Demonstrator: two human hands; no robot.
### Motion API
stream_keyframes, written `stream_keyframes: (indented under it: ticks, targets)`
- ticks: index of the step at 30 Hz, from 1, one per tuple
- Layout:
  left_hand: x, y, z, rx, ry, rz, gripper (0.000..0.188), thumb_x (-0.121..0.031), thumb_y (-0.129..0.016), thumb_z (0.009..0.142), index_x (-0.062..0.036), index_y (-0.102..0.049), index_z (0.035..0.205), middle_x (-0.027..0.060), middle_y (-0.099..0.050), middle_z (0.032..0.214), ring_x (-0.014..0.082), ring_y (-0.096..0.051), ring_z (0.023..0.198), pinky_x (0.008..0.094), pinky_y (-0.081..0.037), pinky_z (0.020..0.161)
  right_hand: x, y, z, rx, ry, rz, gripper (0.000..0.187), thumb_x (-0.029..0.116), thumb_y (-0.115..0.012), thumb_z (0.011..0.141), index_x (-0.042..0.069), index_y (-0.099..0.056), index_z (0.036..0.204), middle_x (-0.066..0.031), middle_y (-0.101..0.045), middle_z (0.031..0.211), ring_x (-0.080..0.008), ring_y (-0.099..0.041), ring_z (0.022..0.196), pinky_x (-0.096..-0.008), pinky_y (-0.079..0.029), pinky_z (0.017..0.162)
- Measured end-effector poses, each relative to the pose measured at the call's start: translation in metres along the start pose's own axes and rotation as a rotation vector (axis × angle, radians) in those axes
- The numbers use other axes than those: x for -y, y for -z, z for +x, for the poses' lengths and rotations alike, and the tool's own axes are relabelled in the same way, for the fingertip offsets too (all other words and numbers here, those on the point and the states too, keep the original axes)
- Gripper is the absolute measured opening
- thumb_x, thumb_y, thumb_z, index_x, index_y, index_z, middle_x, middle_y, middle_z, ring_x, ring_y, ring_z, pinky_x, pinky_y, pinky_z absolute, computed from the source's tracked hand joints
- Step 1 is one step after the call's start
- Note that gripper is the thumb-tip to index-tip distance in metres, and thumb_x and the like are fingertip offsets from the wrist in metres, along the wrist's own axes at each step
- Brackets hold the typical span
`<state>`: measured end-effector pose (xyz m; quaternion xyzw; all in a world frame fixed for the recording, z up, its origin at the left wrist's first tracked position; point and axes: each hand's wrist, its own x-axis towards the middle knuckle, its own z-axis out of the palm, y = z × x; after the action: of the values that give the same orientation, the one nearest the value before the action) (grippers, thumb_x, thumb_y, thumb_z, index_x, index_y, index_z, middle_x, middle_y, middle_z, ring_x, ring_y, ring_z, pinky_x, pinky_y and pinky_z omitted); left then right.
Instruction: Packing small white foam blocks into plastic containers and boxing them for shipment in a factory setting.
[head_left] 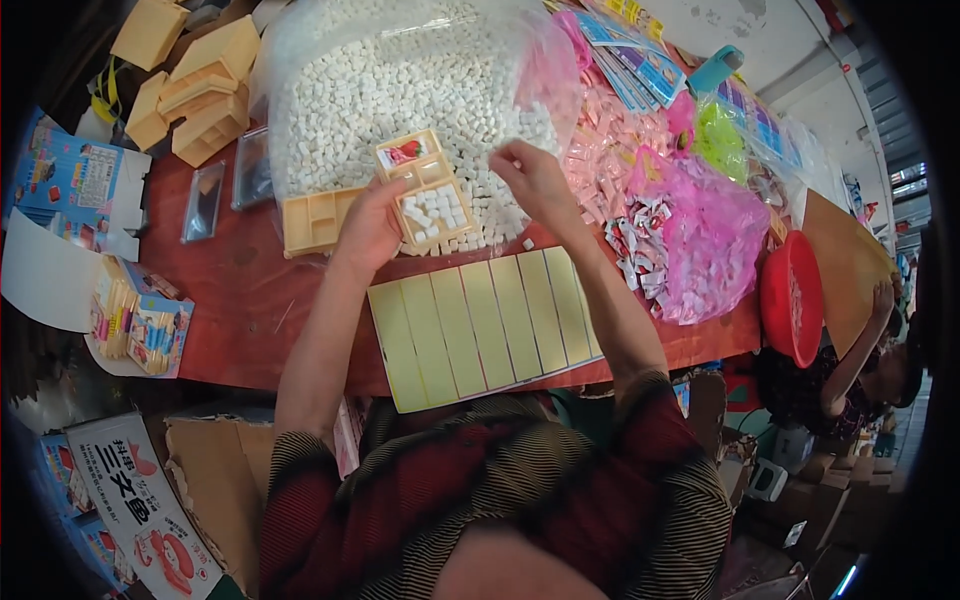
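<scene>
My left hand (370,228) grips the lower left side of a pale yellow compartment tray (433,172) and holds it over a heap of small white pellets (390,90) in a clear plastic bag. White pieces fill the tray's large lower compartment, and a small packet with a red picture (404,152) lies in its top one. To the right of the tray, above the pellets, my right hand (537,183) has its fingers curled together; what they hold, if anything, is hidden. Another yellow tray (310,222) sits to the left, behind my left hand.
A yellow striped sheet (485,325) lies at the red table's front edge. On the right are pink packets (615,150), a pink bag (705,240) and a red basin (790,298). Stacked trays (205,90) and an open display box (140,320) stand left. Another person (850,380) is at far right.
</scene>
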<state>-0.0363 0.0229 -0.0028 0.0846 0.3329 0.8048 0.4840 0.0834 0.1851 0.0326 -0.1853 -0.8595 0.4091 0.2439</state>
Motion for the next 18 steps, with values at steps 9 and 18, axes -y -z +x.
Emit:
stream_keyframes:
  ticks: [9,18]
  targets:
    - [0.012,0.01,0.032,-0.22,-0.026,0.006,0.028,-0.008,-0.041,0.081,0.0015,-0.04,0.107,0.0121,-0.05,0.101,0.0223,-0.052,0.089,0.0349,-0.043,0.079,-0.047,0.002,-0.071,0.144,-0.03,-0.652,0.012,0.016,-0.053,0.07,0.004,-0.053,0.07,-0.0119,-0.056,0.065,-0.0277,-0.055,0.066,-0.0368,-0.041,0.056]
    - [0.012,-0.005,0.027,-0.459,-0.128,0.239,0.031,-0.005,-0.043,0.077,0.002,-0.038,0.107,0.0144,-0.049,0.099,0.0211,-0.051,0.089,0.0312,-0.044,0.076,-0.009,0.017,-0.062,-0.009,-0.033,-0.36,0.013,0.011,-0.056,0.067,0.002,-0.054,0.076,-0.0137,-0.055,0.072,-0.0263,-0.055,0.066,-0.0329,-0.043,0.058]
